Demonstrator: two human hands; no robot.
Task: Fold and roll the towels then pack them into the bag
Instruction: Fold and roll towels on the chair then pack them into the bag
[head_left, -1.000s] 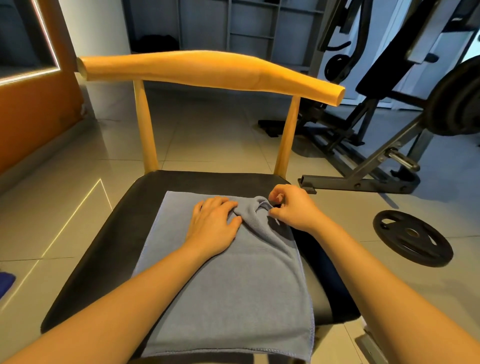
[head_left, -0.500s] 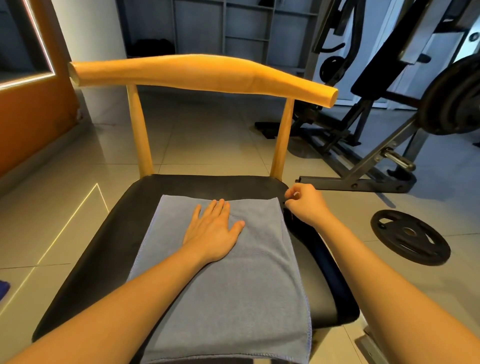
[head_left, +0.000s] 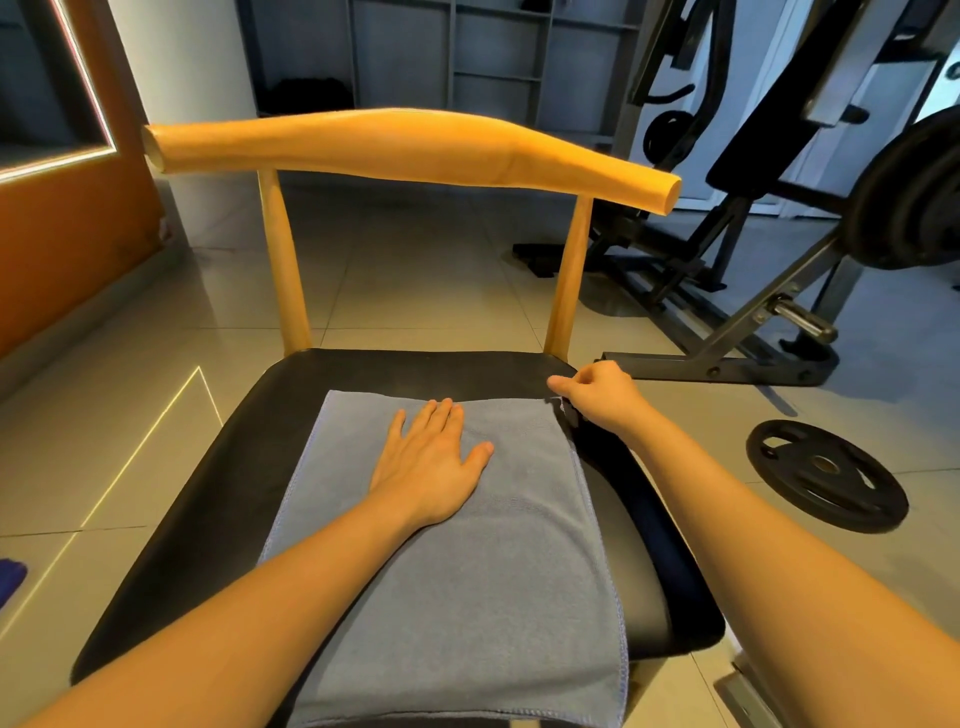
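A grey-blue towel lies flat on the black seat of a wooden chair, its near edge hanging over the front. My left hand rests palm down on the towel's far half with fingers straight. My right hand is at the towel's far right corner, fingers curled, pinching that corner at the seat's right side. No bag is in view.
The chair's wooden backrest crosses the view behind the seat. A weight plate lies on the tiled floor to the right, beside a gym machine. An orange wall panel stands at left. A dark blue object shows at the left edge.
The bunched far right corner of the towel was pulled out to the right by my right hand and the towel now lies flat. My left hand flattened and stayed on the towel.
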